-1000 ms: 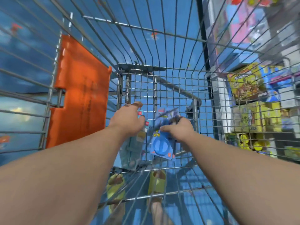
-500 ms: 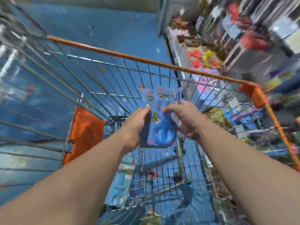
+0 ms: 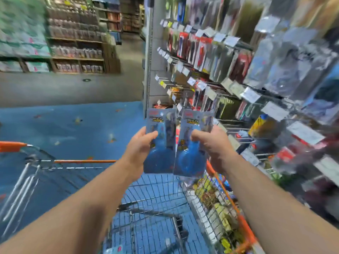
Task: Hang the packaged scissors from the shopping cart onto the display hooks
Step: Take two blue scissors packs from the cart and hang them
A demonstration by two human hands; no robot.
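The display rack [image 3: 238,74] fills the right side, its hooks crowded with blurred hanging packs and white price tags whose print is too smeared to read. Below, the wire shopping cart [image 3: 156,198] with orange trim stands on a blue floor [image 3: 73,129]. Two packaged scissors with blue handles are held upright side by side above the cart, touching along their edges. The left hand [image 3: 139,149] pinches the left pack [image 3: 159,142]; the right hand [image 3: 212,143] grips the right pack [image 3: 192,143], fingers curled round it. Each card carries a red logo and a yellow label, both illegible.
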